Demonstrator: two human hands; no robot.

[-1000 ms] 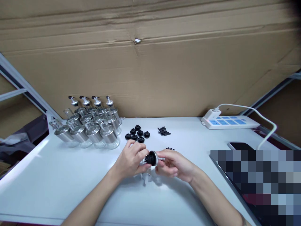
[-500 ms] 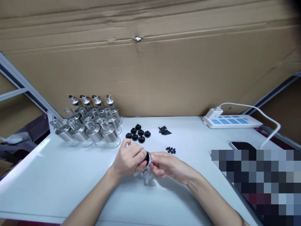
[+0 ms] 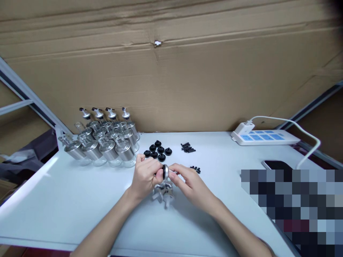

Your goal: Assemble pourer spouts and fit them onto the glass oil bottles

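Between my two hands is a bottle pourer [image 3: 166, 172], its silvery round cap showing beside a black stopper part. My left hand [image 3: 146, 176] is closed around the black end, which its fingers mostly hide. From the other side, my right hand [image 3: 191, 180] pinches the narrow metal spout between thumb and fingers. Just below the hands, several loose metal pourer tops [image 3: 164, 194] lie in a small heap on the table. Beyond them sit several black stoppers [image 3: 161, 150], a small pile of short black tubes [image 3: 188, 147] and a cluster of tiny black caps [image 3: 197, 169], partly behind my right hand.
Glass bottles with metal sleeves [image 3: 124, 151] stand in rows at the left; the back row carries pourers. At the right are a white power strip [image 3: 270, 137] with a plugged-in cable, and a phone [image 3: 277, 165]. A cardboard sheet [image 3: 187, 82] walls off the back.
Both hands have risen slightly with the pourer, leaving more of the metal tops below in view. My right hand's fingers have shifted into a pinch on the spout.
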